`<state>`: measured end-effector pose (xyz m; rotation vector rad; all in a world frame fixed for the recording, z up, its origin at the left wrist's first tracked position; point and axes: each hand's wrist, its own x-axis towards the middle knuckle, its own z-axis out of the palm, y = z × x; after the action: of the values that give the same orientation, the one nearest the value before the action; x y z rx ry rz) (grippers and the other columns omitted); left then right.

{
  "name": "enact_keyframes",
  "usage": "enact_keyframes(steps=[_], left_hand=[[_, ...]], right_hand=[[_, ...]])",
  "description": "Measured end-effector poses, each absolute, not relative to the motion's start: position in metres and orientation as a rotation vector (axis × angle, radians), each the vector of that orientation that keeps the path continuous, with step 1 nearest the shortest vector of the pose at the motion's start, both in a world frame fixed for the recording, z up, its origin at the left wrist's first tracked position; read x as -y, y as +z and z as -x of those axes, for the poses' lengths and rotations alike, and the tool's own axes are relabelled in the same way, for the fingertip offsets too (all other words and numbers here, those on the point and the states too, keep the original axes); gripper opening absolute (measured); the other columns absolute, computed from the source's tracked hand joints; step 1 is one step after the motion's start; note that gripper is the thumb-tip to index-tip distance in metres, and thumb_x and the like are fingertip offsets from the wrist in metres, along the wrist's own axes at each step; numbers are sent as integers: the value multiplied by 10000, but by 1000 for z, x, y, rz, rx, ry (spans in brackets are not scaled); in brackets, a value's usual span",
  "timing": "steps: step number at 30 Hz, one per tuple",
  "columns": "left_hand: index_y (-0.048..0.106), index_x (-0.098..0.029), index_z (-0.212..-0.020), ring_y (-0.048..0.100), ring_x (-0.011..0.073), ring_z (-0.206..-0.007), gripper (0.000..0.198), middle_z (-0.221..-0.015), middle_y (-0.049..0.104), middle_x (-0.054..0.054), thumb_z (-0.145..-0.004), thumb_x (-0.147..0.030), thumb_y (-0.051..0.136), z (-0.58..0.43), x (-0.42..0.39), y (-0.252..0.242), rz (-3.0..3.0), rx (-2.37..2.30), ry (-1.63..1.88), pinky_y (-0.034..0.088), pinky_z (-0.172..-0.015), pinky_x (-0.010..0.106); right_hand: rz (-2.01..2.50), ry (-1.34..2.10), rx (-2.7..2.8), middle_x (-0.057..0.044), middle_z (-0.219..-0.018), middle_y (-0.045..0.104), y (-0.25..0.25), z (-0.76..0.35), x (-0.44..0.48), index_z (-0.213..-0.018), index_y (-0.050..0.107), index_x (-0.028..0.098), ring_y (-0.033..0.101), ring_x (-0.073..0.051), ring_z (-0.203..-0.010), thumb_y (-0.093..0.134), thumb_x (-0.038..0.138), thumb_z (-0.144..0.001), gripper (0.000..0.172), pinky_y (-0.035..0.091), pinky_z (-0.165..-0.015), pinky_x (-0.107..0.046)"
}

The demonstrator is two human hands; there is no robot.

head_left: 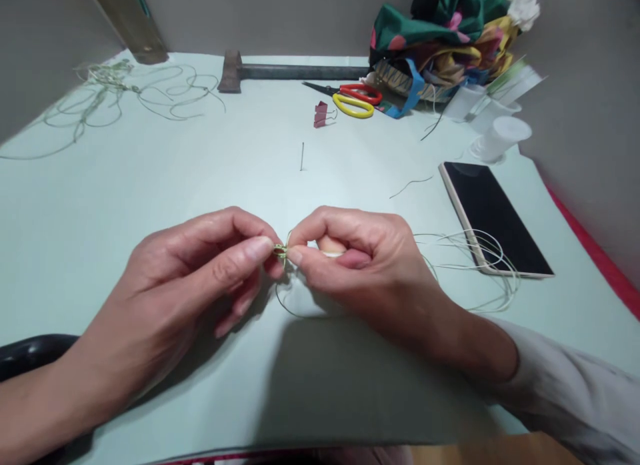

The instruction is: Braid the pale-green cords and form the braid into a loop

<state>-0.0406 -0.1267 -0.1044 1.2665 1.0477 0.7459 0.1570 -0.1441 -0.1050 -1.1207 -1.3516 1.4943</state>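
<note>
A small knotted green cord [280, 251] is held between my two hands near the middle of the view. My left hand [200, 271] pinches its left side between thumb and index finger, the other fingers curled below. From the right, my right hand [367, 265] pinches the cord's other side with thumb and fingertips. A thin dark strand [287, 310] loops down under the fingertips. Pale green cord loops [493, 251] spread out to the right of my right hand, partly over a phone [500, 218].
Beyond the hands lie a needle [302, 157], a pink binder clip [321, 115], scissors [354, 109] and a hammer [300, 72]. Tangled cord [107, 85] is at the back left. Colourful fabric [450, 38] and white spools [501, 139] stand at the back right.
</note>
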Motion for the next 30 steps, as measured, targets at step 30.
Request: enact_keyframes(steps=[30], left_hand=[[760, -319, -848, 537, 106, -498, 194, -623, 665, -60, -963, -297, 605, 42, 135, -107, -2293, -1277, 889, 390, -482, 242]], right_hand=[[1223, 1549, 1336, 85, -563, 401, -112, -157, 144, -786, 646, 175, 324, -52, -502, 615, 206, -963, 183, 231, -433, -188]])
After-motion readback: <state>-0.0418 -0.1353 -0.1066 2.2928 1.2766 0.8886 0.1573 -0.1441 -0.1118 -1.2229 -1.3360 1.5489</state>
